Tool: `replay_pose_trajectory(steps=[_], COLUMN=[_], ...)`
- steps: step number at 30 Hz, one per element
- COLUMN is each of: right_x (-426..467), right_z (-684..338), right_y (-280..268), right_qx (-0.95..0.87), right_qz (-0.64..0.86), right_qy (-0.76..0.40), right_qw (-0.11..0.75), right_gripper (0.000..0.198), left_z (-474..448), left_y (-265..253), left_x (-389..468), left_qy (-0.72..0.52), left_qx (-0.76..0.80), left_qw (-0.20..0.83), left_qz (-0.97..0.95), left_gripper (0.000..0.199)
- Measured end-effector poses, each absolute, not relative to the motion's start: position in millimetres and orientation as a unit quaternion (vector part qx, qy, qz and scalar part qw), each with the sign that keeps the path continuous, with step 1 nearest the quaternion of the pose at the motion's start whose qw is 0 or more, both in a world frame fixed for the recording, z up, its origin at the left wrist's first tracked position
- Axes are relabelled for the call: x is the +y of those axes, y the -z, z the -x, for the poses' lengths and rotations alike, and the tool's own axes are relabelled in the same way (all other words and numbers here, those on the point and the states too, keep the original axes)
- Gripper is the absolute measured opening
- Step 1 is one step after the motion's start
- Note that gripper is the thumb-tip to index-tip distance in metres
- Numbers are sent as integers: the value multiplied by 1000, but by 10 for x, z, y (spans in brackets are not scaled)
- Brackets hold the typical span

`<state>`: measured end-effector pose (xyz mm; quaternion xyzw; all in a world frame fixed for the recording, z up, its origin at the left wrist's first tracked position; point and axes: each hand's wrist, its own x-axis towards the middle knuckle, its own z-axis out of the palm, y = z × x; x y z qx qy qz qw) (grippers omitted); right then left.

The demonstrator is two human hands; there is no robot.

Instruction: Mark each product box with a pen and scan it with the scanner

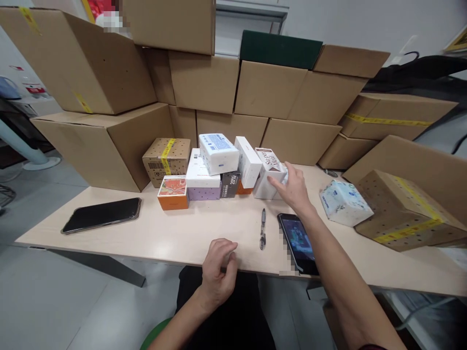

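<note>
My right hand (295,187) is closed at the right side of an upright white box (267,172) with dark lettering on top. Its thumb lies across the near face; the fingers reach over the right side. Something pale beside that box is mostly hidden by the hand. My left hand (220,267) rests at the table's front edge, loosely curled, thumb apart from the index finger, nothing in it. Left of the white box stand a slim white box (248,163), a black box (229,185), a white and purple box (203,181) and an orange box (172,193). A tissue pack (219,153) lies on top.
A pen (262,228) and a lit phone (299,243) lie near my right forearm. Another phone (102,215) lies at the left. A second tissue pack (346,201) leans by a taped carton (404,209) on the right. Large cartons (204,80) wall the back.
</note>
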<state>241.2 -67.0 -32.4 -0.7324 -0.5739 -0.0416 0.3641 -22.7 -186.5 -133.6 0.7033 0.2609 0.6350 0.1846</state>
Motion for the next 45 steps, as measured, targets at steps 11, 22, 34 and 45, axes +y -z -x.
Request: replay_pose_trajectory(steps=[11, 22, 34, 45], right_x=[-618, -2210, -2356, -2277], right_z=[-2227, -2204, -1030, -1039], right_y=[253, 141, 1072, 1109], right_qx=[-504, -364, -341, -330], right_qz=[773, 580, 472, 486], right_qy=[56, 114, -362, -379], right_qw=[382, 720, 728, 716], right_gripper=[68, 75, 69, 64], left_z=[228, 241, 542, 531], left_y=[1343, 1374, 1095, 1167], left_x=[-1856, -1885, -1646, -1599], left_qy=[-627, -630, -655, -675], left_qx=[257, 292, 274, 294], left_qw=[188, 294, 609, 582], left_qz=[-711, -657, -353, -344], left_gripper=[40, 30, 54, 67])
